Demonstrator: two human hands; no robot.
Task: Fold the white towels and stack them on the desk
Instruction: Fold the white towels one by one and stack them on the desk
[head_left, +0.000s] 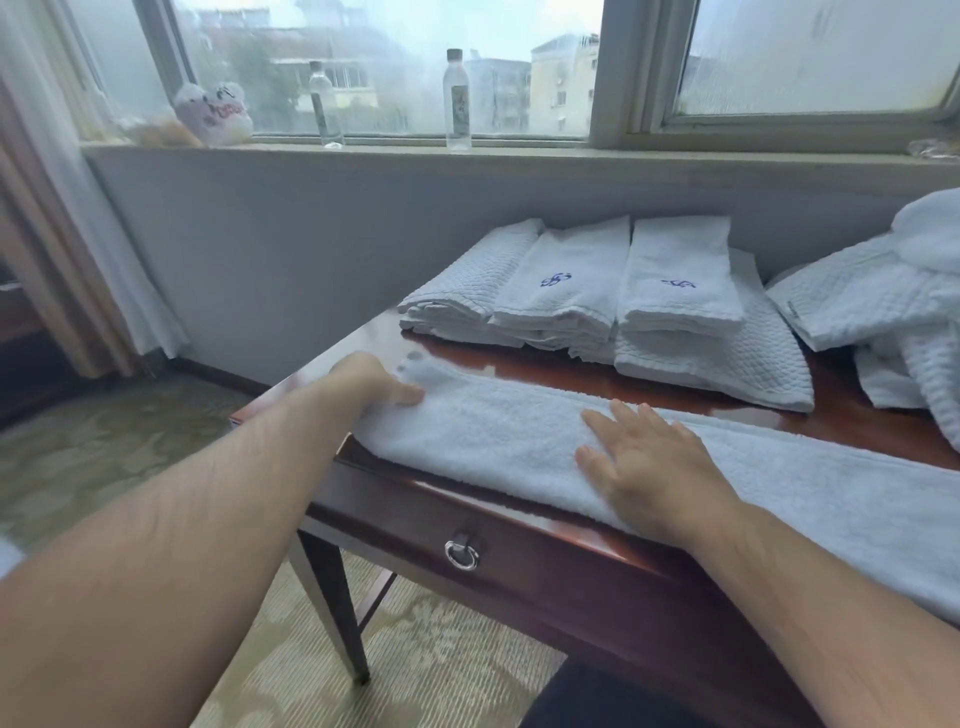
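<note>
A long white towel (498, 441), folded into a narrow strip, lies along the front edge of the dark wooden desk (571, 364). My left hand (374, 382) holds the strip's left end, thumb on top and fingers hidden under the cloth. My right hand (644, 462) lies flat on the middle of the strip with fingers spread. Behind it stand stacks of folded white towels (597, 296), two with blue embroidered marks.
A heap of unfolded white towels (898, 312) sits at the desk's right end. Two clear bottles (458, 101) and a plush toy (215, 114) stand on the window sill. A drawer with a ring pull (461, 555) faces me. A curtain hangs at the left.
</note>
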